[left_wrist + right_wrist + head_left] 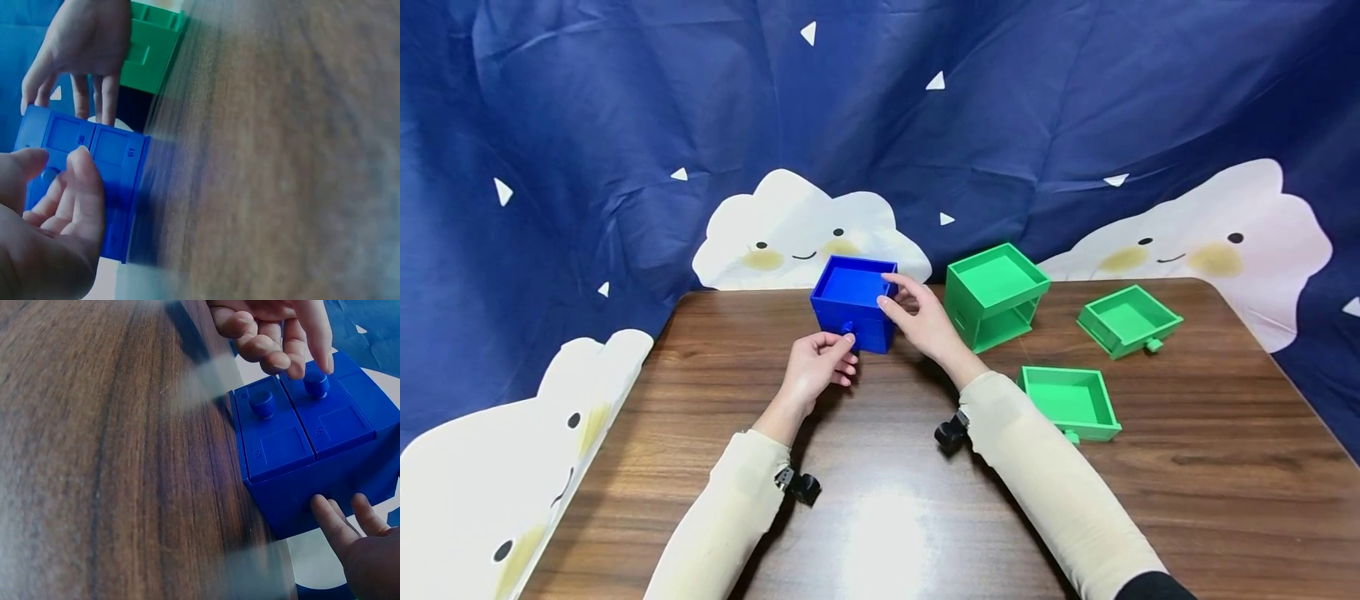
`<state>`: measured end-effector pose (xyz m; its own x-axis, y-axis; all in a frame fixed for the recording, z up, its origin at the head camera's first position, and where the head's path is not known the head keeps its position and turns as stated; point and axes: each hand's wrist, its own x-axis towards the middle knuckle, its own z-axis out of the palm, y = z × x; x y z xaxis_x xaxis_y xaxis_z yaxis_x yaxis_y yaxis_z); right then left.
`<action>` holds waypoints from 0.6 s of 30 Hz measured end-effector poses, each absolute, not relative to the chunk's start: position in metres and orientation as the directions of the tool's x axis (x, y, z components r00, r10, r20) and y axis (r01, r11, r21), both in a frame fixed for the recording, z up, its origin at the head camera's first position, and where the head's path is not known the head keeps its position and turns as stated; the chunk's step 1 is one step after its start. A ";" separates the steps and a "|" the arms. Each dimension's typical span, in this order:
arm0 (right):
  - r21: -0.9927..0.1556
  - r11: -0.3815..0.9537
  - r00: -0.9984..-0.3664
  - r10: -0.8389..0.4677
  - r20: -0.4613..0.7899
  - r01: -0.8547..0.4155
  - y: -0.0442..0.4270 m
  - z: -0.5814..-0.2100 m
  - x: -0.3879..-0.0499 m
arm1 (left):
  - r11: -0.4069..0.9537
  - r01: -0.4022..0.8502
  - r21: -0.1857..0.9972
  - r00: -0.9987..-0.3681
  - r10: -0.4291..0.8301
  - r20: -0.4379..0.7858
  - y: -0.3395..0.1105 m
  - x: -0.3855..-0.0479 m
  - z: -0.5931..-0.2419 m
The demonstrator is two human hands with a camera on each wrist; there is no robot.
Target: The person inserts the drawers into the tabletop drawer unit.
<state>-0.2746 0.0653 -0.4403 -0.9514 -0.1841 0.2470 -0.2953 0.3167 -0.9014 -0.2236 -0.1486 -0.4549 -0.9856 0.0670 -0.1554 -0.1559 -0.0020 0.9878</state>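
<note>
A blue two-drawer box [853, 287] stands upright at the back of the table, with both drawers pushed in. My left hand [820, 367] is at its front, thumb and curled fingers closing around the upper drawer's knob [316, 385]. The lower knob [262, 404] is free. With fairly straight, spread fingertips, my right hand [925, 321] rests against the right side of the box, as the right wrist view shows.
A green box frame [966, 312] with an open front stands to the right of the blue box. Two green drawers with knobs, one farther back [1131, 321] and one nearer [1067, 396], lie on the wooden table [880, 458]. A blue cloud-patterned cloth [880, 100] hangs behind.
</note>
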 end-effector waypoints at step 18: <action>-0.901 0.310 -0.949 -0.185 0.254 -0.302 0.065 -0.442 -0.276 | 0.105 -0.139 0.985 -0.946 0.279 -0.163 -0.138 -0.223 -0.456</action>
